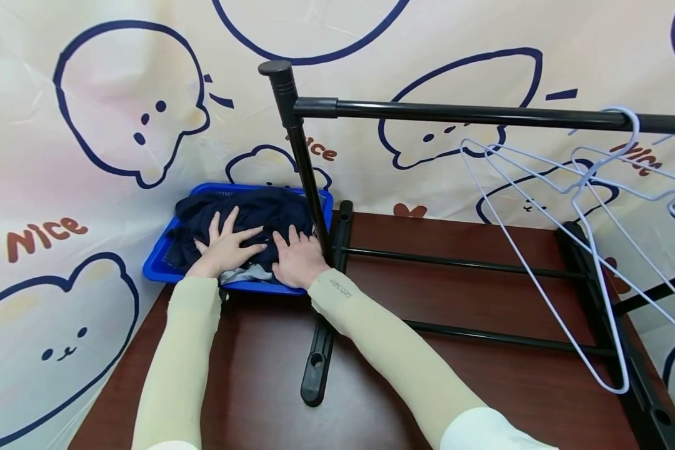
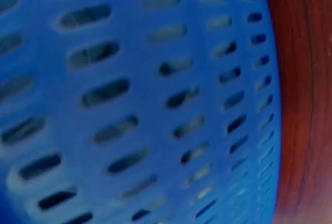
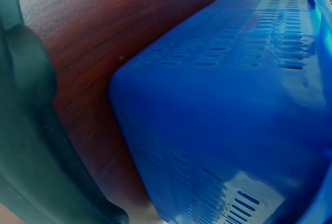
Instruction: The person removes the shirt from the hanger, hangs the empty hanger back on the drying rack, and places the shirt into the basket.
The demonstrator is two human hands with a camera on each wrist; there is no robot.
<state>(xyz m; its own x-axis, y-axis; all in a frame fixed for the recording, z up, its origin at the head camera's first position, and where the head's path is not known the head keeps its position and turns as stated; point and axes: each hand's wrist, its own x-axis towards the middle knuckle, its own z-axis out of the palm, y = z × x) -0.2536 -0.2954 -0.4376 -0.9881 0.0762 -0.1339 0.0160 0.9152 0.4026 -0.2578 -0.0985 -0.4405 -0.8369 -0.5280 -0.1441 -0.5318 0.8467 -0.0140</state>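
Dark navy clothes (image 1: 270, 209) fill a blue plastic basket (image 1: 160, 265) at the table's far left in the head view. My left hand (image 1: 225, 247) rests on the clothes with its fingers spread. Beside it, my right hand (image 1: 299, 259) lies on the clothes near the basket's front right, fingers also extended. A light grey piece of cloth (image 1: 247, 273) shows by the front rim between the hands. The left wrist view has the slotted basket wall (image 2: 155, 99) close up; the right wrist view shows a basket corner (image 3: 207, 99). Neither wrist view shows a hand.
A black garment rack (image 1: 455, 112) stands right of the basket, its upright post (image 1: 304, 162) close to my right hand. Several pale blue hangers (image 1: 596, 250) hang from its bar. The rack's foot (image 1: 315, 369) reaches forward over the brown table (image 1: 259, 375). Behind is a printed curtain (image 1: 118, 231).
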